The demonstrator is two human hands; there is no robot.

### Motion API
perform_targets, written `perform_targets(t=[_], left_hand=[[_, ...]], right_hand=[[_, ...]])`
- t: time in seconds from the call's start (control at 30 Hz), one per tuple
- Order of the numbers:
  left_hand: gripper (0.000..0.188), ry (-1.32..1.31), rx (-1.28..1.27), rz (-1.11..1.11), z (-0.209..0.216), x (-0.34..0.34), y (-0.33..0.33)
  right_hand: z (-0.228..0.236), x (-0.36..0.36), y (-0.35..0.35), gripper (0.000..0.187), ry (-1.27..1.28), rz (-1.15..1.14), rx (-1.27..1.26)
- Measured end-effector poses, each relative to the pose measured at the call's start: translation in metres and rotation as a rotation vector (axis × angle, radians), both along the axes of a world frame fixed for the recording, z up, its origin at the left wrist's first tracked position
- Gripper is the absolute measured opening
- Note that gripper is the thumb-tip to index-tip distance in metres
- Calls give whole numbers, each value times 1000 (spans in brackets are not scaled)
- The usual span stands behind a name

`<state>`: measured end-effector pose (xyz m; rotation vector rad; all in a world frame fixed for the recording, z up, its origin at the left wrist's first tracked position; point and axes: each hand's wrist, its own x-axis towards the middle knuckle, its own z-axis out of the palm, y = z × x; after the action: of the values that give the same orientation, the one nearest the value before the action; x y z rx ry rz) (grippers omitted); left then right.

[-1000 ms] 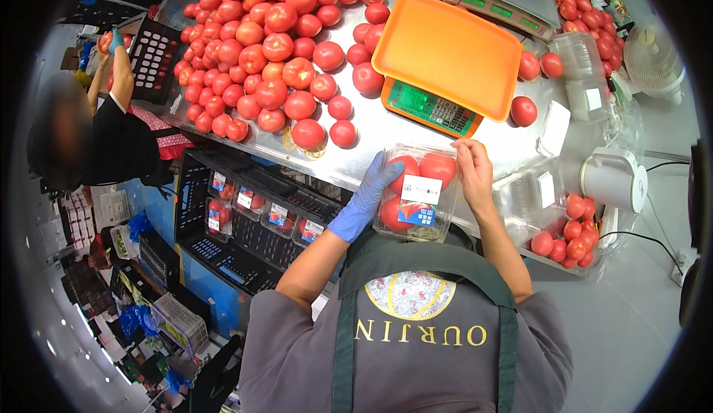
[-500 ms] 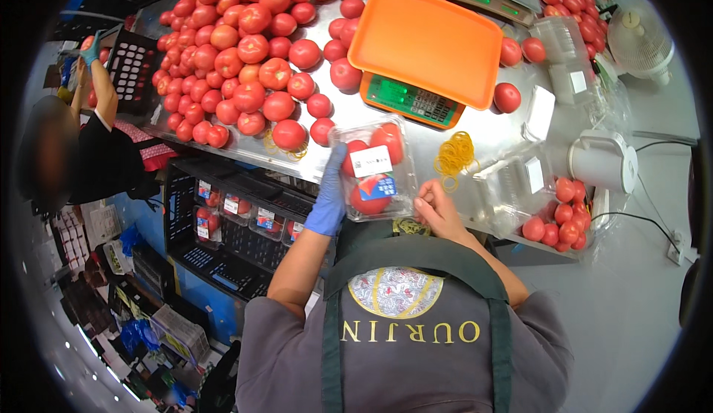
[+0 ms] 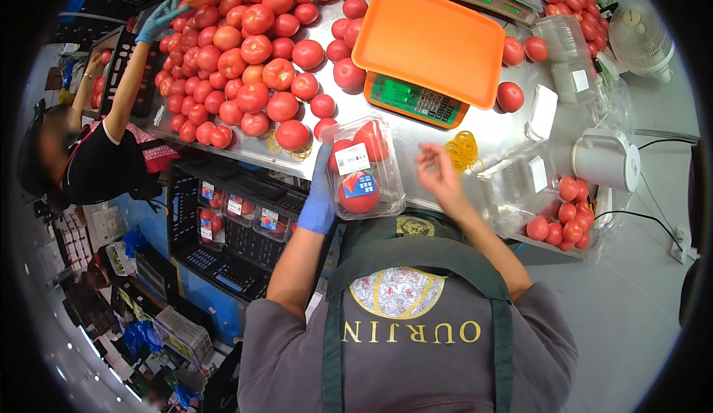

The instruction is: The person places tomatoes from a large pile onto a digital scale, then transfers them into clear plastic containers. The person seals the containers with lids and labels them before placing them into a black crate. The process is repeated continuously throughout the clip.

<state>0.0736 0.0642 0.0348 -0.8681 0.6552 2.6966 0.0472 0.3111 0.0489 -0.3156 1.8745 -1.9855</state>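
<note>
Clear plastic is making up the clamshell box [image 3: 364, 168] that the left hand [image 3: 321, 194], in a blue glove, is gripping along its left side at the near edge of the steel table [image 3: 520, 127]. The box is closed over red tomatoes and is carrying two labels on its lid; its long axis is running from about six o'clock to twelve o'clock, tipped slightly toward one, with the far end pointing at the scale [image 3: 420, 97]. The right hand [image 3: 438, 171], bare, is hovering just at three o'clock of the box, fingers loosely spread and holding nothing. A heap of yellow rubber bands [image 3: 464, 149] is lying near that hand, toward one o'clock. The scale is wearing an orange tray [image 3: 431, 41] on top. A big pile of loose tomatoes [image 3: 252, 49] is covering the table at ten o'clock from the box. Empty clear boxes [image 3: 520, 183] are sitting at three o'clock. At the far left, another person's gloved hand [image 3: 156, 19] is reaching into the pile.
</note>
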Motion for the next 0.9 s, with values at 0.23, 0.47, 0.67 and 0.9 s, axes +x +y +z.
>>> perform_targets(t=[0.23, 0.47, 0.67, 0.9], left_hand=[[59, 327, -622, -955, -10, -89, -8], [61, 418, -1258, -856, 27, -98, 26], [64, 78, -1169, -494, -59, 5, -20], [54, -88, -838, -495, -62, 13, -13]], right_hand=[[-45, -44, 7, 47, -454, 185, 69], [-92, 4, 26, 31, -446, -206, 92], [-89, 18, 27, 40, -510, -205, 139], [-80, 16, 23, 38, -586, -266, 62]])
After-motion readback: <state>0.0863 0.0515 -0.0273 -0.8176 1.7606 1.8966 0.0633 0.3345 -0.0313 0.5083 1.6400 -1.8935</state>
